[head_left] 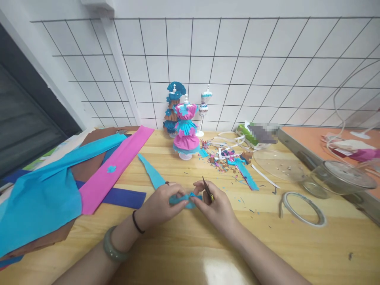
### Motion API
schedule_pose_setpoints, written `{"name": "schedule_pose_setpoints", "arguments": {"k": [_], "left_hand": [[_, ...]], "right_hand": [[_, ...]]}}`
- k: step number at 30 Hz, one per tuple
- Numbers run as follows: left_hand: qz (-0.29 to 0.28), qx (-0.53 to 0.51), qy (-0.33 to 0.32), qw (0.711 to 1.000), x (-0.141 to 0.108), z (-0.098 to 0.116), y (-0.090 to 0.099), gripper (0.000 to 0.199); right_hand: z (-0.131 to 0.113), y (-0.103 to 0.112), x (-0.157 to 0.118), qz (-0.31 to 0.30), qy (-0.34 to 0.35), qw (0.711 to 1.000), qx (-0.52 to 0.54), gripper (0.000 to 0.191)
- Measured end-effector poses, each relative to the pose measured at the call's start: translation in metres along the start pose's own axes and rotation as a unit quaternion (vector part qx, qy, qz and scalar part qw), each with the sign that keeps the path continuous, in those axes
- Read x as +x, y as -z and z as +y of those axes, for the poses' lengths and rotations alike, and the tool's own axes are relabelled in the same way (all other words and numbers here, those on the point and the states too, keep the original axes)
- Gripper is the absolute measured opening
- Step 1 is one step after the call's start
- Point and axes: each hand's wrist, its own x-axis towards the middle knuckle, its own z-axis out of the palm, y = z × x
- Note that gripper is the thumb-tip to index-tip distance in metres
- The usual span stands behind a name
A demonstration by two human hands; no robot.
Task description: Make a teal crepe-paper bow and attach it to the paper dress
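A strip of light-blue crepe paper is stretched between my hands, low over the wooden table. My left hand pinches it between thumb and fingers. With thumb and fingertips, my right hand grips the strip's other end, where a small gathered fold shows. Small scissors are tucked in the right hand too, dark blades pointing up and the handles mostly hidden. A pointed light-blue paper piece reaches out behind the left hand. Beyond stands a dress form in a pink and blue paper dress.
Crepe sheets in blue, pink and brown lie piled at left. Behind are a brown-and-teal dress form and a white one. Paper scraps, a tape roll and a clear round container lie at right.
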Motion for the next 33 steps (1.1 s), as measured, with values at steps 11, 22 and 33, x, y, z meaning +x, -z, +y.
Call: {"name": "schedule_pose_setpoints", "arguments": {"k": [11,22,33], "left_hand": [[-0.065,-0.209,0.108,0.970,0.0029,0.0025,-0.0044,0.029],[0.061,-0.102,0.089,0.989,0.0015,-0.0026,-0.0051,0.016],[0.086,-0.179,0.152,0.968,0.0038,-0.0037,-0.0005,0.015]], "right_hand": [[0.0069,-0.0039,-0.0039,-0.037,0.042,0.998,-0.039,0.031],[0.0079,-0.0044,-0.0018,-0.012,-0.008,1.000,-0.027,0.036],[0.0049,-0.0014,0.0008,0.014,-0.025,1.000,0.008,0.033]]}}
